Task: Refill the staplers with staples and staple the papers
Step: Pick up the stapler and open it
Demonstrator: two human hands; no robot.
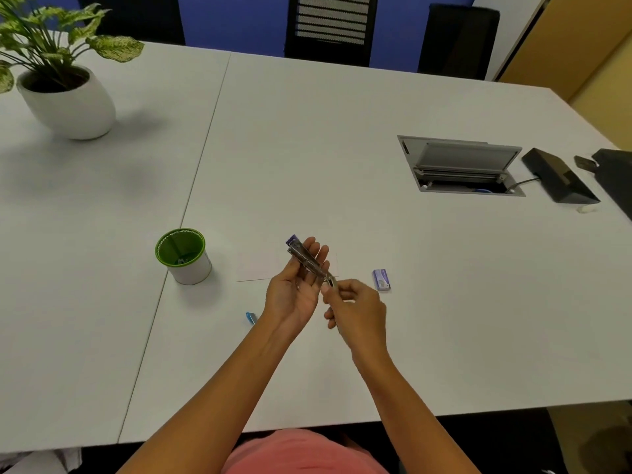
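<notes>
While the stapler (307, 261) is held above the counter (410, 302), cradled on the near-straight fingers of the left hand (294, 292), I see the right hand (355, 302) pinching a metal piece at its near end; staple strip or pusher, I cannot tell. Risk: a skewed feed could jam the channel, or the loosely cradled body could slip onto the paper (253, 268) below. Staple box (381, 279): contents not visible. Green cup (183, 254): small items at the bottom, unidentifiable.
</notes>
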